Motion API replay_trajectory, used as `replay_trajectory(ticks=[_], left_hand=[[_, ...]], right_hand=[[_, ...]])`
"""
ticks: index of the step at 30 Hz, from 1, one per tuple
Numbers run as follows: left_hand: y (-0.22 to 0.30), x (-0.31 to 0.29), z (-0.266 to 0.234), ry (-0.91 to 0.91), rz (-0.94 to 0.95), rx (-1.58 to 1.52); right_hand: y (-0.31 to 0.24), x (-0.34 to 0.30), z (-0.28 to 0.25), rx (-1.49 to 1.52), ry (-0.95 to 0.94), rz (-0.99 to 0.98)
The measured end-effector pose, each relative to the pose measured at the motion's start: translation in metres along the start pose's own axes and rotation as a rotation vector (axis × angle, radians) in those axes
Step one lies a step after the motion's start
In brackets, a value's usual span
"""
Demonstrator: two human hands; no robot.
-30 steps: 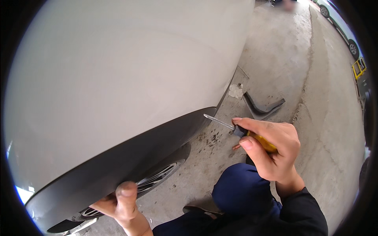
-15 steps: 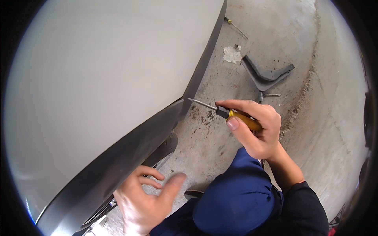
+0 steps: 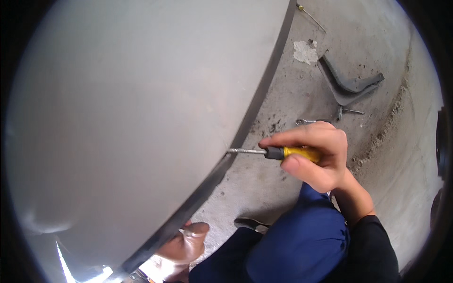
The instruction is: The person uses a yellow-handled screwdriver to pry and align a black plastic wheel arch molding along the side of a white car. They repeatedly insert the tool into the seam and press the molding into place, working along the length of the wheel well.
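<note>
My right hand (image 3: 328, 153) is closed round the yellow-and-black handle of a screwdriver (image 3: 275, 153). The shaft points left, and its tip touches the seam between a large pale grey vehicle body panel (image 3: 141, 122) and the dark trim (image 3: 200, 193) along its edge. Lower down, my left hand (image 3: 181, 247) is at the underside of this trim. Its thumb shows, but the trim hides the fingers, so I cannot tell whether they grip it.
On the concrete floor to the right lie an angled dark grey plastic piece (image 3: 347, 89), a metal tool (image 3: 351, 112) beside it, and a wrench-like tool (image 3: 304, 122) partly behind my hand. Farther off are a second screwdriver (image 3: 312, 19) and a whitish patch (image 3: 305, 52). My blue-clad leg (image 3: 297, 236) is below.
My view has shifted. The screwdriver has swung nearly level, and its tip now meets the panel's edge. My left hand has gone from open beside the trim to partly hidden beneath it.
</note>
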State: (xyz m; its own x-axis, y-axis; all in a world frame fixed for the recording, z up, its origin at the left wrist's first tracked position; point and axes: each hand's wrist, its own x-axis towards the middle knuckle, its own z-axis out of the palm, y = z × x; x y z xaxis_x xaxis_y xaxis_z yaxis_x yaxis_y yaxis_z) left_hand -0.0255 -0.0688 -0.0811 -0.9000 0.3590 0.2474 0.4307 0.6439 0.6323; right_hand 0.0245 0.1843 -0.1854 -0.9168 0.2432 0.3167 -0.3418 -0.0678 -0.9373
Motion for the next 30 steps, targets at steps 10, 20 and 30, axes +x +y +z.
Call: replay_trajectory(ticks=[10, 20, 30], left_hand=[[0.008, 0.013, -0.001, -0.131, 0.007, -0.074], [0.015, 0.018, 0.008, -0.104, 0.040, -0.154], [0.016, 0.015, 0.007, -0.138, -0.054, -0.145]], right_hand=[[-0.026, 0.005, -0.001, -0.424, 0.034, -0.405], [-0.034, 0.008, 0.013, -0.400, 0.119, -0.405], [-0.072, 0.003, 0.024, -0.626, 0.115, -0.223]])
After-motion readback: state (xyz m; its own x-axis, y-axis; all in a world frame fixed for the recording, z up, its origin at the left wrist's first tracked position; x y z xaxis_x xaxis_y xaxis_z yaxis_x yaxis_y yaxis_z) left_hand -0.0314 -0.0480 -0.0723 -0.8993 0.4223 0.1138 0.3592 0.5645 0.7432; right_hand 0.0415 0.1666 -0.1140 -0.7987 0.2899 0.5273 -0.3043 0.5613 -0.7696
